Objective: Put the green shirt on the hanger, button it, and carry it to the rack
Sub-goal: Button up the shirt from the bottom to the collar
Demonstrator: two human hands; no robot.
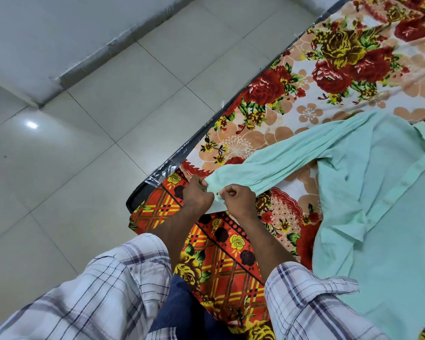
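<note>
Nearest, two forearms in rolled checked sleeves (123, 273) reach out over the near corner of the bed (142, 192), with blue trousers (182, 312) between them. Both hands meet just inside that corner. The left hand (198, 195) is curled, its fingertips pinching the cuff (215, 190) of the green shirt (383, 197). The right hand (238, 197) is closed into a loose fist beside it, pinching the same cuff, and the two hands nearly touch.

From the cuff, the shirt's long sleeve (280, 158) stretches across the bed to the body of the shirt, which lies spread flat on the flowered sheet (341, 57), collar toward the far side. Beyond the bed's left edge are pale floor tiles (71, 155), and past them the foot of a wall (47, 33).
</note>
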